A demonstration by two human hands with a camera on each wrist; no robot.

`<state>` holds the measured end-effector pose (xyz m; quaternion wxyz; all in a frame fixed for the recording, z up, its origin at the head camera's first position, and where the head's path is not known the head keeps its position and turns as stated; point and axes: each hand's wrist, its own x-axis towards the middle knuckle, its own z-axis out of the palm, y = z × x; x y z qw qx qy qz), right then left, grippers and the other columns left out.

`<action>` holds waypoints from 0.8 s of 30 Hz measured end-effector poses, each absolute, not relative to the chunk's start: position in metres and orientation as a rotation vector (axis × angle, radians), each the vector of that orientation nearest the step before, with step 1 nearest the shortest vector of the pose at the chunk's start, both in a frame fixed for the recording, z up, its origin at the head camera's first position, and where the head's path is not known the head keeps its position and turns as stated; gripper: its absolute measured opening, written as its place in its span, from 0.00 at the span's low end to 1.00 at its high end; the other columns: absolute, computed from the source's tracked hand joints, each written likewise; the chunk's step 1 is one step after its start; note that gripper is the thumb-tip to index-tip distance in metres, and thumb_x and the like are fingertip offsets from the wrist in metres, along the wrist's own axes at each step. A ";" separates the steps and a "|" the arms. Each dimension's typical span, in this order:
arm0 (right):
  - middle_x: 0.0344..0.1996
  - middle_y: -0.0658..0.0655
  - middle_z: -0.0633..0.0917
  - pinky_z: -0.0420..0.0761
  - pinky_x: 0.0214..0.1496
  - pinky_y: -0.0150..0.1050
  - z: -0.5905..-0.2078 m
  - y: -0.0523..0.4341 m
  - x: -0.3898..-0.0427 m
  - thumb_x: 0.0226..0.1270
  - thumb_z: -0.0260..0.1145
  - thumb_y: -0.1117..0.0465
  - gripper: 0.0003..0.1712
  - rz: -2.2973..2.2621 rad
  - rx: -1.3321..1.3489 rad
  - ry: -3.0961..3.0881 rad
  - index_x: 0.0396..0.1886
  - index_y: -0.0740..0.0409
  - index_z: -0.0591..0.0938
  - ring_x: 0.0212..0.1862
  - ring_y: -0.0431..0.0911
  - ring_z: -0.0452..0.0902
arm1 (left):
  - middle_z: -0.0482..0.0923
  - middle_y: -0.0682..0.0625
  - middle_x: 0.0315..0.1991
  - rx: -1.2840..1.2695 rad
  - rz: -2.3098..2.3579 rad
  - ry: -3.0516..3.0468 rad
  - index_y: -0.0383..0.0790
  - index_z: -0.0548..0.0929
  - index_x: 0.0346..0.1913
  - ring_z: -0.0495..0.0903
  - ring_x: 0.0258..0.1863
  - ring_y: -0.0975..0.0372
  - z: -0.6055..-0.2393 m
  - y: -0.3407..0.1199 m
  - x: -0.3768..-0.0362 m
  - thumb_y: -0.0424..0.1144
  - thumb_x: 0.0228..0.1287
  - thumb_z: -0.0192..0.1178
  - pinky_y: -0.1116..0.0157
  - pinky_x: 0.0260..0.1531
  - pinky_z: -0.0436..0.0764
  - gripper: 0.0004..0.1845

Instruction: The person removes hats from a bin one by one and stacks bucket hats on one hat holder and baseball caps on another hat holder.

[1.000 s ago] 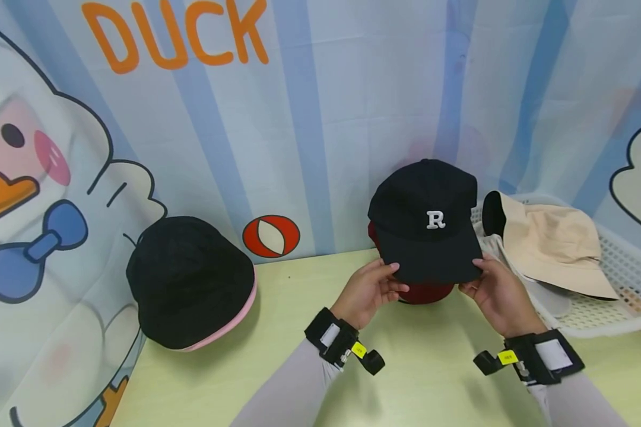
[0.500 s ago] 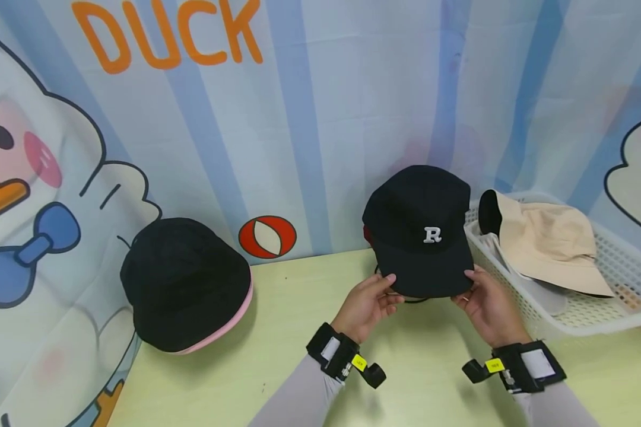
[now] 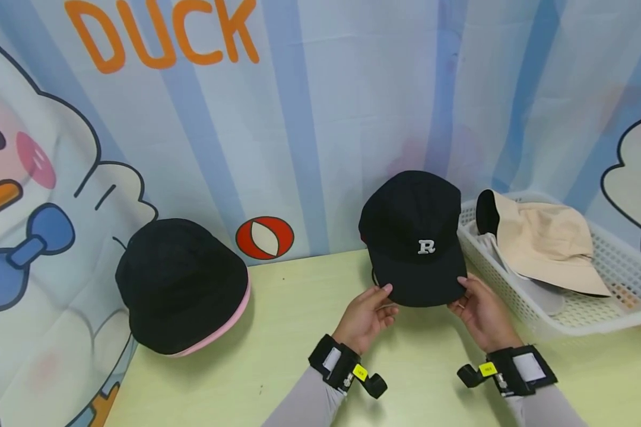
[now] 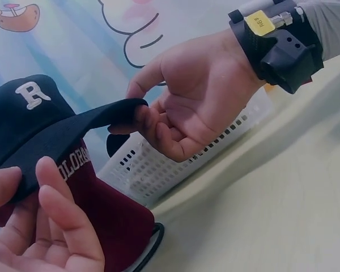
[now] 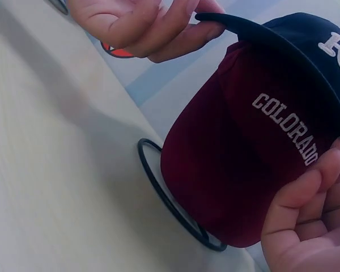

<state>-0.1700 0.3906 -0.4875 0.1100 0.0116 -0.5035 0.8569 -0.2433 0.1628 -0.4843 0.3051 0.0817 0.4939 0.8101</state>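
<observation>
**A:** What's the grip? Both hands on the same hat?

**B:** Yes. The left hand (image 3: 364, 314) pinches the left corner of the brim of the black cap (image 3: 413, 237), thumb on top and fingers curled beneath; the right hand (image 3: 478, 311) pinches the right corner the same way. The right wrist view shows the fingers tucked under the brim edge, so each hand is clamped on it, not just resting there.

**A:** Why hold it by the brim corners?

**B:** My guess is that it keeps the cap level and square. It sits over a maroon cap (image 5: 243, 164) with "COLORADO" lettering, which is on a black wire stand (image 5: 170, 198) whose ring base rests on the table (image 3: 278, 367). A grip on both corners would let the black crown settle evenly over the maroon one.

**A:** Where is that stack on the table?

**B:** Towards the back edge, right of centre, the white "R" facing the person.

**A:** And around it?

**B:** Just beside it, at the right edge, a white basket (image 3: 609, 308) holds a beige hat (image 3: 545, 243). Well apart, at the back left corner, a black bucket hat (image 3: 181, 284) with a pink rim leans against the duck backdrop (image 3: 310, 118).
</observation>
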 end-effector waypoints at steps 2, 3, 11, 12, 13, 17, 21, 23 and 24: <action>0.28 0.46 0.80 0.81 0.37 0.31 -0.489 0.390 -0.170 0.83 0.48 0.62 0.14 2.507 0.025 -1.481 0.39 0.50 0.80 0.31 0.38 0.77 | 0.78 0.55 0.31 0.204 2.149 1.310 0.47 0.75 0.31 0.79 0.29 0.67 -0.487 0.164 -0.243 0.40 0.74 0.58 0.74 0.29 0.77 0.10; 0.28 0.46 0.79 0.80 0.37 0.31 -0.490 0.390 -0.170 0.83 0.48 0.62 0.14 2.499 0.019 -1.486 0.40 0.49 0.80 0.31 0.38 0.77 | 0.78 0.55 0.31 0.198 2.152 1.313 0.47 0.75 0.31 0.79 0.28 0.67 -0.488 0.164 -0.243 0.40 0.74 0.58 0.75 0.29 0.77 0.10; 0.28 0.44 0.81 0.79 0.36 0.30 -0.496 0.389 -0.169 0.82 0.49 0.62 0.14 2.460 -0.059 -1.513 0.42 0.47 0.82 0.30 0.37 0.76 | 0.79 0.55 0.33 0.126 2.163 1.347 0.46 0.77 0.32 0.78 0.28 0.66 -0.494 0.167 -0.240 0.42 0.72 0.62 0.74 0.29 0.77 0.09; 0.29 0.44 0.81 0.79 0.36 0.30 -0.497 0.389 -0.169 0.82 0.49 0.62 0.14 2.463 -0.065 -1.511 0.42 0.47 0.82 0.30 0.37 0.76 | 0.79 0.55 0.33 0.121 2.163 1.349 0.46 0.77 0.33 0.78 0.28 0.66 -0.495 0.167 -0.239 0.42 0.72 0.62 0.74 0.29 0.76 0.09; 0.28 0.44 0.81 0.79 0.36 0.30 -0.498 0.389 -0.169 0.82 0.49 0.62 0.15 2.460 -0.079 -1.511 0.41 0.47 0.82 0.30 0.37 0.76 | 0.79 0.54 0.33 0.120 2.164 1.351 0.46 0.77 0.33 0.77 0.28 0.66 -0.496 0.167 -0.239 0.43 0.72 0.62 0.74 0.29 0.76 0.09; 0.28 0.44 0.80 0.79 0.35 0.30 -0.500 0.387 -0.171 0.82 0.51 0.61 0.14 2.454 -0.131 -1.513 0.38 0.47 0.82 0.30 0.37 0.76 | 0.78 0.54 0.33 0.119 2.164 1.353 0.46 0.78 0.33 0.77 0.27 0.67 -0.499 0.167 -0.240 0.43 0.72 0.61 0.74 0.28 0.76 0.09; 0.27 0.44 0.80 0.80 0.35 0.31 -0.503 0.385 -0.173 0.81 0.52 0.61 0.13 2.454 -0.158 -1.513 0.37 0.48 0.81 0.29 0.37 0.76 | 0.78 0.54 0.33 0.095 2.164 1.363 0.46 0.77 0.32 0.77 0.26 0.67 -0.502 0.166 -0.243 0.43 0.72 0.62 0.74 0.27 0.76 0.10; 0.26 0.44 0.79 0.80 0.35 0.30 -0.504 0.385 -0.174 0.81 0.52 0.61 0.13 2.456 -0.157 -1.513 0.37 0.48 0.81 0.29 0.37 0.76 | 0.78 0.54 0.32 0.081 2.163 1.371 0.46 0.77 0.31 0.77 0.26 0.67 -0.504 0.166 -0.243 0.43 0.72 0.62 0.74 0.27 0.76 0.11; 0.26 0.44 0.79 0.80 0.34 0.30 -0.505 0.385 -0.174 0.81 0.51 0.61 0.13 2.455 -0.156 -1.515 0.37 0.48 0.81 0.29 0.37 0.76 | 0.78 0.54 0.32 0.075 2.162 1.376 0.45 0.77 0.30 0.77 0.26 0.67 -0.504 0.166 -0.244 0.43 0.72 0.62 0.74 0.27 0.75 0.11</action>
